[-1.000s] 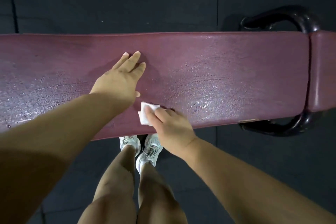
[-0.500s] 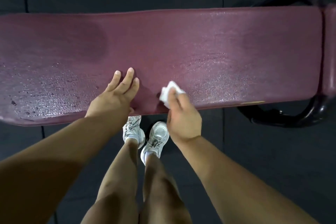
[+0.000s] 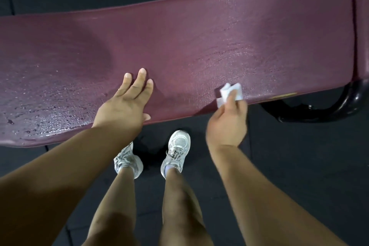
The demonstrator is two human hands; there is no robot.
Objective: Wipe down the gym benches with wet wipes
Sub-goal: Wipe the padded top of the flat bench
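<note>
Dark rubber tile floor (image 3: 299,166), thin seams visible between tiles. Glossy black curved tubular frame (image 3: 327,112) sits on it at the right. Dim, even lighting.

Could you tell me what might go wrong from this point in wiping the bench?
1. The right hand pinches a crumpled wet wipe at the near edge of the bench pad; bunched up, it may skip patches.
2. A dull, dry-looking area sits at the pad's far left, so it could be missed.
3. The left hand lies flat on the damp pad and might slip or smear it.
</note>
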